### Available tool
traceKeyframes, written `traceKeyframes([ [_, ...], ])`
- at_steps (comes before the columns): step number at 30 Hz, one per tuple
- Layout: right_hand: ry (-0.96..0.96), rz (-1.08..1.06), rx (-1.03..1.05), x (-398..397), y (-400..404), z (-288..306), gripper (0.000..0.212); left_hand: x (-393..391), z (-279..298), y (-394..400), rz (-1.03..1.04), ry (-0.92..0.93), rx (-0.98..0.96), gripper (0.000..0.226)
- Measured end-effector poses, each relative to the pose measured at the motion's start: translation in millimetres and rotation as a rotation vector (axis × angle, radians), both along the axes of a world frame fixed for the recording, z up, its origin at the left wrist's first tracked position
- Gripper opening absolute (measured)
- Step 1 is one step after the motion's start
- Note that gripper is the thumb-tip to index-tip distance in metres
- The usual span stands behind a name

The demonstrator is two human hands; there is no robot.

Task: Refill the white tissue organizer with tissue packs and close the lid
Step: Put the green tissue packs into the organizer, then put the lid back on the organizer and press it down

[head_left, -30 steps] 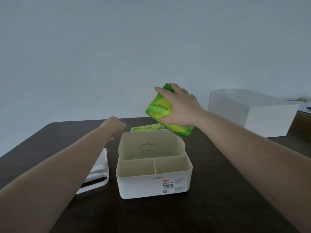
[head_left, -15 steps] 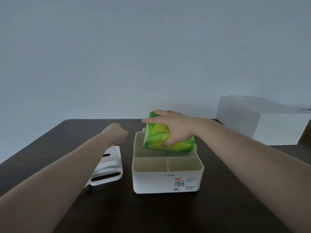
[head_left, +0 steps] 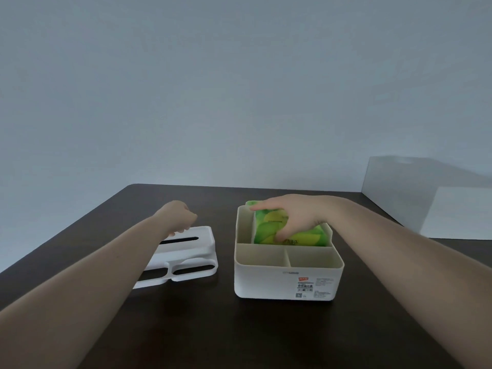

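Note:
The white tissue organizer (head_left: 266, 283) stands open on the dark table, with a large back compartment and two small front ones. My right hand (head_left: 295, 215) grips a green tissue pack (head_left: 269, 227) that sits tilted inside the back compartment. The organizer's white lid (head_left: 194, 251), with a slot and two oval openings, lies flat on the table to the left. My left hand (head_left: 177, 215) hovers over the lid's far edge with its fingers curled and nothing visible in them.
A large white box (head_left: 431, 201) stands at the table's far right. The dark table (head_left: 213, 328) reaches toward me. A plain pale wall rises behind the table's far edge.
My right hand has lowered the green tissue pack from above the organizer down into its back compartment. The view has shifted, and more of the lid shows at the left.

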State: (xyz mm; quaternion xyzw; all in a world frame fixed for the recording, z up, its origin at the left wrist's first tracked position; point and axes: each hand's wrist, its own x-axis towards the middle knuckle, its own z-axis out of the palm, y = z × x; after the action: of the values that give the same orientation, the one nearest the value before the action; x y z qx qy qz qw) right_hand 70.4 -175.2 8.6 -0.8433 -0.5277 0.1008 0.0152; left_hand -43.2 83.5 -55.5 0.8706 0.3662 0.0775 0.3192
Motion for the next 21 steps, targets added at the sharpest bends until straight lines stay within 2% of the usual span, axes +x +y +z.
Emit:
traceKeyframes([
  [4, 0.010, -0.030, 0.068, -10.3, -1.1, 2.7, 0.064, -19.6, 1.6, 6.5, 0.028, -0.024, 0.025, 0.023],
  [7, 0.049, -0.095, 0.251, -18.5, 3.5, 8.4, 0.049, -31.8, 2.5, 8.5, 0.073, -0.067, 0.085, 0.022],
  [10, 0.148, -0.152, 0.468, -30.0, 17.5, 11.6, 0.041, -47.6, 0.8, 12.4, 0.135, -0.097, 0.162, 0.020],
  [13, 0.108, -0.161, 0.550, -49.2, 40.8, 8.9, 0.038, -66.1, -5.6, 24.3, 0.184, -0.075, 0.190, 0.023],
  [17, 0.090, -0.120, 0.453, -79.1, 77.6, -1.4, 0.043, -84.4, -18.3, 36.0, 0.240, -0.045, 0.060, 0.050],
  [21, 0.087, -0.148, 0.253, -91.8, 114.8, -21.9, 0.051, -91.1, -28.6, 38.6, 0.246, -0.074, -0.059, 0.056],
])
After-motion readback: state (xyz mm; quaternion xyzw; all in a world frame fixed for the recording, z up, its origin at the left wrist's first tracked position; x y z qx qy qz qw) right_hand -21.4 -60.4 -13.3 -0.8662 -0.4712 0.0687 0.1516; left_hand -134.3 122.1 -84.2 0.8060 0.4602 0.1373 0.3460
